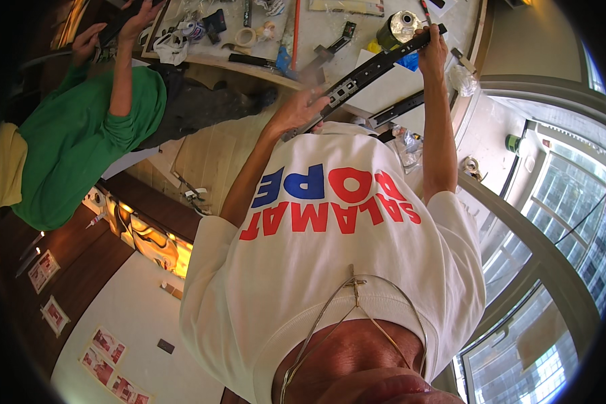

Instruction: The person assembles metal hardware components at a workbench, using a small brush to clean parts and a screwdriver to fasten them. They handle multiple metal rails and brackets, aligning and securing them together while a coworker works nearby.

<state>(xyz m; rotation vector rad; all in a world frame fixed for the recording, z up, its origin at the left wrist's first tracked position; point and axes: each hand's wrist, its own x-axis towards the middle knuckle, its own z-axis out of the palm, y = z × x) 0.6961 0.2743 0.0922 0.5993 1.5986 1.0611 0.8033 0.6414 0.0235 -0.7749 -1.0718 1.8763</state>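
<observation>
A long black drawer slide [363, 79] slants across in front of my chest, over the workbench. My left hand [297, 111] is closed on its lower left end, with the fingers partly blurred. My right hand [433, 52] grips the upper right end. A thin tool with a red part [425, 9], perhaps a screwdriver, sticks up by the right fingers; I cannot tell how it is held. Another dark slide [398, 108] lies on the bench beneath. An open-topped-looking round metal can [402, 28] stands just left of my right hand.
The bench [269, 50] bears a roll of tape [245, 37], a hammer-like tool [237, 48], a dark clamp-like piece [342, 39] and plastic bags [172, 48]. At left a co-worker in a green top [94, 148] leans in. Windows [572, 175] line the right.
</observation>
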